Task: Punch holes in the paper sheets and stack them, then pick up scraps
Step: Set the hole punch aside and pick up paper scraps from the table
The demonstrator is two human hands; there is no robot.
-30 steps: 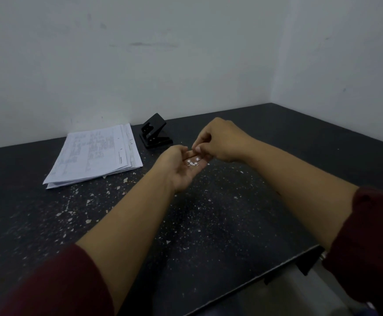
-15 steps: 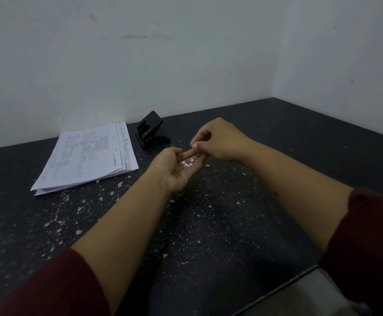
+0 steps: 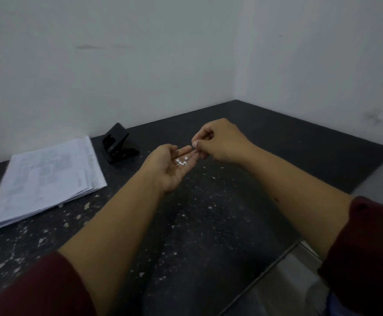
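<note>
While the left hand (image 3: 171,166) lies palm up above the table, its fingers are almost straight and only a little cupped, and a small group of white paper scraps (image 3: 182,162) rests on the fingers near the palm. The hand does not grip them; they just lie there. The right hand (image 3: 217,140) is just beside it, on the far right side, with the fingers curled inward and the thumb and the first finger pressed together at the tips, directly over the fingertips of the left hand. Something small and pale seems to be between these two fingertips, but it is too small to say surely that it is a scrap. Both forearms are bare, and dark red sleeves (image 3: 37,290) cover the arms near the bottom edge of the view.

Under the hands is a dark speckled table (image 3: 265,142), and many more small white scraps lie scattered on it, mostly to the left and in front of the person. A black hole punch (image 3: 118,144) stands behind the left hand, near the wall, with its lever raised. Just beside it on the left lies the stack of paper sheets (image 3: 46,179), printed and not fully even at the edges. The stack is well apart from both hands. White walls (image 3: 140,65) meet in the corner behind the table
</note>
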